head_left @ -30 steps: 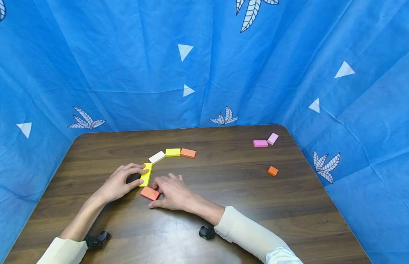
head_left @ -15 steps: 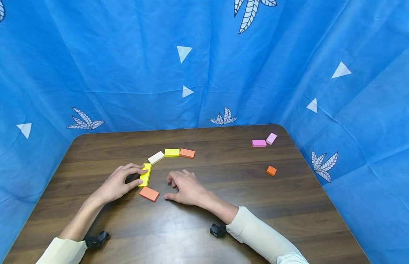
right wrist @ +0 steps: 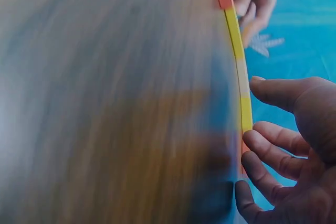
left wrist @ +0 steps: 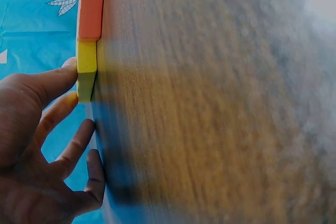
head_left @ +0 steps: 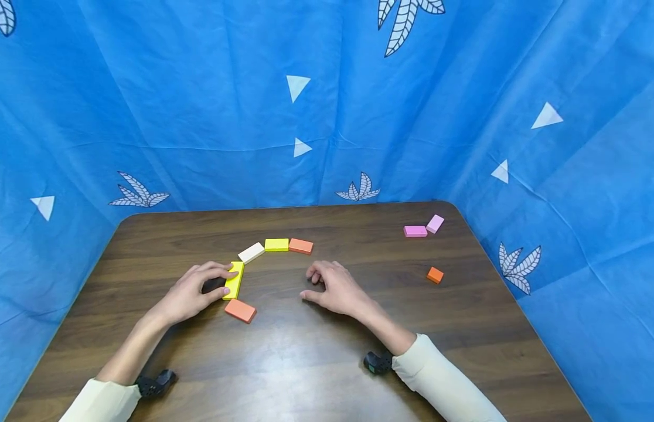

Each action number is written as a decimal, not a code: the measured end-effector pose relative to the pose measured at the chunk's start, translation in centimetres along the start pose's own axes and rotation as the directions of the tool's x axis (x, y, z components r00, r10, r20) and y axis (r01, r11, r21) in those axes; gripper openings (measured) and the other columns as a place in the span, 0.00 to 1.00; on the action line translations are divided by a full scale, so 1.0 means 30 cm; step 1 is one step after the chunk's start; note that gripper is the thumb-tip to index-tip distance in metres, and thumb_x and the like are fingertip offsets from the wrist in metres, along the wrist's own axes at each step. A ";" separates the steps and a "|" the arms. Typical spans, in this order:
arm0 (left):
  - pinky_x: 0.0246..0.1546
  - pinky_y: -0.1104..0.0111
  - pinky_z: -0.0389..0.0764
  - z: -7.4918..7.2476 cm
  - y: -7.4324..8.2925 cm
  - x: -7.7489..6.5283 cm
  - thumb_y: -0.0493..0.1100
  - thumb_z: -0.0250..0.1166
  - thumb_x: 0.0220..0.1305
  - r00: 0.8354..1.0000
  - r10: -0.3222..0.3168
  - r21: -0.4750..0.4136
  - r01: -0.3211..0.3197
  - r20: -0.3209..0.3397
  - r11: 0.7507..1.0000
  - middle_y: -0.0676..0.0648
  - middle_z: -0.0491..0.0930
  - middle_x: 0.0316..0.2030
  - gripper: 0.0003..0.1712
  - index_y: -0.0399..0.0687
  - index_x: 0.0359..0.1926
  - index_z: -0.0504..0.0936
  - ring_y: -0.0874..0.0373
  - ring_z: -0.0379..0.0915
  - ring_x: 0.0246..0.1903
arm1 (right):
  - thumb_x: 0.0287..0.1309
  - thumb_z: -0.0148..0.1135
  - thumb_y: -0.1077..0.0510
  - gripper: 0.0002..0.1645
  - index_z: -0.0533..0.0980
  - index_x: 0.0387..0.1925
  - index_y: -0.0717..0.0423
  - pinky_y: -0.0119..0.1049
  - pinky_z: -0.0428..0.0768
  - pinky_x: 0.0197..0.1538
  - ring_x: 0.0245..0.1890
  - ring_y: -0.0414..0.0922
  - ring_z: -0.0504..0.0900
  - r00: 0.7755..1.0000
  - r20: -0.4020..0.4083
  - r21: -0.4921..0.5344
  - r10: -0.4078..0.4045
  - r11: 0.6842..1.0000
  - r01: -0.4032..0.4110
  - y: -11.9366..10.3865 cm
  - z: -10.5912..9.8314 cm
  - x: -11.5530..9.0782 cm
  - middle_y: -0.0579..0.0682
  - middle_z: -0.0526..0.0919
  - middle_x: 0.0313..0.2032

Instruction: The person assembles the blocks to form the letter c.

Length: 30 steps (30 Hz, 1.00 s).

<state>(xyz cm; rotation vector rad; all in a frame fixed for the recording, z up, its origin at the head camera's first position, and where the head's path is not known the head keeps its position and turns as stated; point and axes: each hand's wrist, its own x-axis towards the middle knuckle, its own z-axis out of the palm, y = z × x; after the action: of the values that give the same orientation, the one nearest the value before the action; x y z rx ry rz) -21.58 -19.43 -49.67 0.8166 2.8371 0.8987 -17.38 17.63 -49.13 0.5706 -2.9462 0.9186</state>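
My left hand (head_left: 192,293) is at the left of the table, thumb and index fingertips resting on a yellow block (head_left: 234,282) that lies flat. In the left wrist view, the thumb and index finger touch the yellow block (left wrist: 87,59) beside an orange-red block (left wrist: 92,9). The orange-red block (head_left: 240,310) lies at the yellow one's near end. From its far end, a cream block (head_left: 251,252), a second yellow block (head_left: 276,245) and another orange-red block (head_left: 301,246) curve right. My right hand (head_left: 337,288) holds nothing, fingers loosely bent, right of the row.
Two pink blocks, one darker (head_left: 415,231) and one paler (head_left: 435,224), lie at the back right. Nearer is a small orange block (head_left: 435,275). Blue patterned cloth (head_left: 227,117) surrounds the brown wooden table (head_left: 327,363) at the back and sides.
My right hand has drawn away from the near orange-red block, to the right and slightly back over the table. The left hand has stayed on the yellow block.
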 end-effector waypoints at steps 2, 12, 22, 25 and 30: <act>0.61 0.35 0.75 -0.001 0.002 0.001 0.43 0.74 0.71 1.000 0.002 0.001 -0.002 0.002 1.000 0.42 0.81 0.69 0.23 0.51 0.65 0.87 0.37 0.72 0.65 | 0.63 0.79 0.45 0.22 0.81 0.50 0.51 0.47 0.76 0.59 0.44 0.45 0.80 1.000 -0.019 0.000 0.013 1.000 -0.014 0.034 -0.022 -0.008 0.48 0.85 0.41; 0.62 0.35 0.74 0.005 0.000 -0.002 0.43 0.74 0.71 1.000 0.007 -0.002 -0.007 -0.008 1.000 0.42 0.81 0.69 0.22 0.51 0.64 0.87 0.36 0.73 0.66 | 0.63 0.79 0.50 0.19 0.82 0.48 0.54 0.49 0.77 0.57 0.45 0.48 0.81 0.990 -0.112 -0.042 0.087 0.995 -0.093 0.233 -0.163 -0.061 0.51 0.86 0.42; 0.62 0.36 0.75 0.006 -0.001 -0.001 0.42 0.74 0.71 1.000 0.001 0.001 -0.001 -0.011 1.000 0.42 0.81 0.69 0.21 0.51 0.64 0.87 0.37 0.73 0.66 | 0.66 0.76 0.55 0.20 0.82 0.53 0.61 0.57 0.74 0.62 0.51 0.58 0.82 0.987 -0.143 -0.093 0.072 0.992 -0.086 0.419 -0.305 -0.112 0.60 0.87 0.49; 0.62 0.37 0.75 0.007 0.000 -0.002 0.42 0.74 0.71 1.000 0.001 0.003 -0.001 -0.013 1.000 0.43 0.82 0.68 0.22 0.52 0.64 0.87 0.37 0.73 0.65 | 0.68 0.74 0.56 0.20 0.83 0.55 0.63 0.59 0.77 0.63 0.54 0.60 0.83 0.981 -0.149 -0.059 0.125 0.989 -0.135 0.477 -0.341 -0.114 0.62 0.88 0.52; 0.61 0.37 0.75 0.010 -0.002 -0.002 0.43 0.74 0.71 1.000 0.012 0.010 -0.011 -0.017 1.000 0.43 0.82 0.69 0.22 0.54 0.64 0.87 0.38 0.74 0.65 | 0.70 0.72 0.58 0.20 0.82 0.58 0.64 0.62 0.80 0.63 0.56 0.62 0.85 0.966 -0.161 0.024 0.204 0.979 -0.203 0.546 -0.390 -0.113 0.64 0.87 0.56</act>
<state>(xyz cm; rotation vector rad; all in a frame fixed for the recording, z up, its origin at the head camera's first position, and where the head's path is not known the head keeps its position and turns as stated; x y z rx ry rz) -21.49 -19.34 -49.97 0.8311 2.8567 0.8980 -21.04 37.71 -48.79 0.1827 -2.8916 0.9410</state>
